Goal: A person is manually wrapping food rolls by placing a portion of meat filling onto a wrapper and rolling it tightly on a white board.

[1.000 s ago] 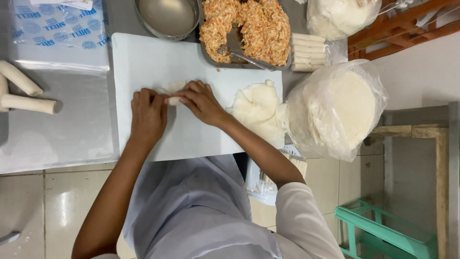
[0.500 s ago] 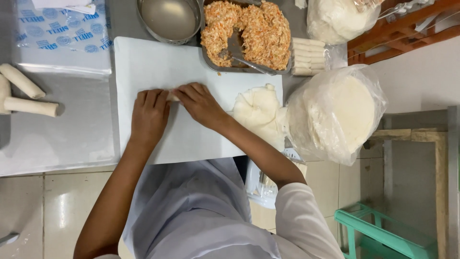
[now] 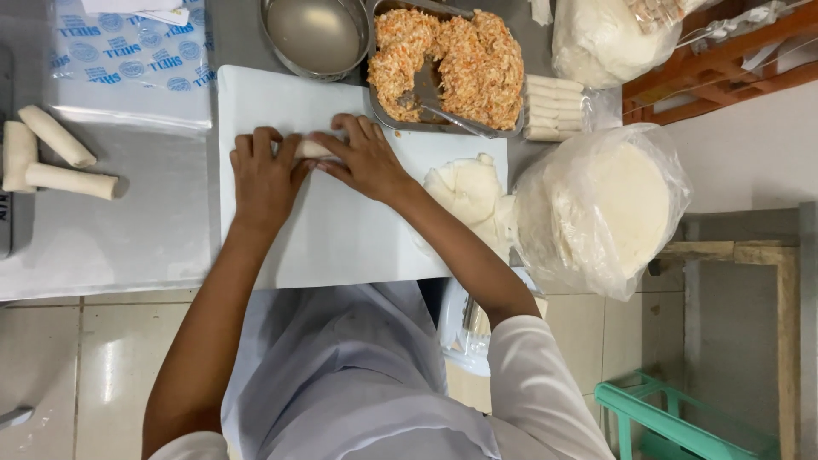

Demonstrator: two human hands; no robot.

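Note:
Both hands press on a pale spring roll (image 3: 312, 149) lying on a white cutting board (image 3: 341, 238). My left hand (image 3: 266, 179) covers its left end with fingers curled over it. My right hand (image 3: 362, 158) lies across its right end, fingers flat on the wrapper. Only a short middle piece of the roll shows between the hands.
A metal tray of orange shredded filling (image 3: 460, 60) with a spoon (image 3: 430, 102) stands behind the board, beside a round metal bowl (image 3: 315, 34). Loose wrappers (image 3: 469, 192) and a bagged wrapper stack (image 3: 609, 204) lie right. Three finished rolls (image 3: 55, 153) lie left; more rolls (image 3: 554, 106) by the tray.
Both hands and the roll have shifted slightly away from me along the board, toward the tray. The grip on the roll is unchanged.

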